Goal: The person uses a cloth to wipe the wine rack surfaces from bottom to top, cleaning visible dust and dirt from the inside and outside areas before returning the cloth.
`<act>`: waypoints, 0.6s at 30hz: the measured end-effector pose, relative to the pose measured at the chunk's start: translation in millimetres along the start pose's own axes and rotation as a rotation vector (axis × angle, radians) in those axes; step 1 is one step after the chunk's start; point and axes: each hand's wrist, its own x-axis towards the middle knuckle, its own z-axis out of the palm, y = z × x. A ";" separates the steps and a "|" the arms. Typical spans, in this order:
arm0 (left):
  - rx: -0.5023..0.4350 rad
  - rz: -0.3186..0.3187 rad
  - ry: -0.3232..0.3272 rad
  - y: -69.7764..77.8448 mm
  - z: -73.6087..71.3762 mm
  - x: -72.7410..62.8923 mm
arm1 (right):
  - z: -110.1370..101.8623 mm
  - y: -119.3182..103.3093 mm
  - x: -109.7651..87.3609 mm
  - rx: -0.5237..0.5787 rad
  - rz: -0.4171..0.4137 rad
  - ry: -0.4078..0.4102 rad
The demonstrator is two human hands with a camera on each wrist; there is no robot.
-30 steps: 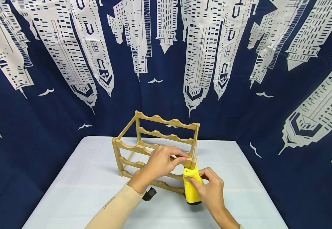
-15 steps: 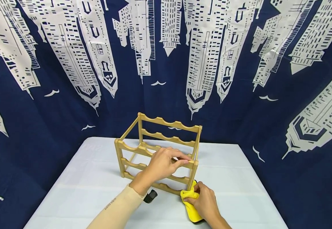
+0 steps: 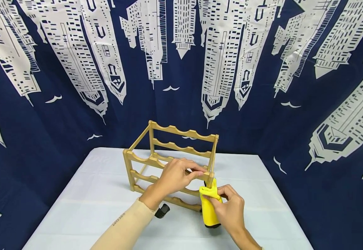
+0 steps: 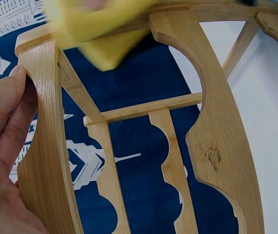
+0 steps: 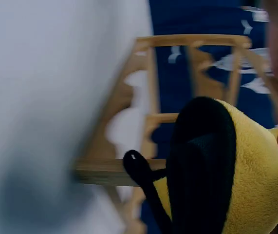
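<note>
A light wooden wine rack with scalloped rails stands on the white table. My left hand grips its top front rail near the right corner; in the left wrist view that hand's thumb and fingers close round the scalloped board. My right hand pinches a yellow plush cloth wrapped about the front right post, near its upper part. The right wrist view shows the cloth's black edging and a small black loop. Most of the post is hidden behind the cloth.
The white tabletop extends on both sides of the rack. A dark blue curtain with white printed buildings hangs behind and around the table. A small black device sits at my left wrist.
Half a second ago my right hand had slid the cloth down to the post's foot; now both are back up near the top. The left hand keeps its grip on the rail.
</note>
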 end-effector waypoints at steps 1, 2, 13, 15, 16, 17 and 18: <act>-0.001 0.002 -0.001 0.2 0.1 0.1 | -3.0 -5.3 5.3 0.021 -0.021 0.019; -0.001 0.003 -0.002 0.5 0.3 0.2 | -6.1 -9.9 10.4 0.036 -0.029 0.032; -0.010 -0.029 -0.022 4.5 -4.3 -3.4 | -21.3 -29.8 26.9 0.044 0.047 -0.013; -0.020 -0.030 -0.029 6.3 -4.7 -3.7 | -25.0 -28.2 27.0 0.044 0.061 -0.027; -0.020 -0.027 -0.030 6.9 -4.4 -3.6 | -27.1 -27.1 27.2 0.041 0.069 -0.030; -0.016 -0.022 -0.030 8.2 -4.3 -3.4 | -29.5 -25.7 27.5 0.050 0.075 -0.034; -0.005 -0.012 -0.026 9.3 -3.9 -2.9 | -32.1 -24.2 27.7 0.058 0.082 -0.036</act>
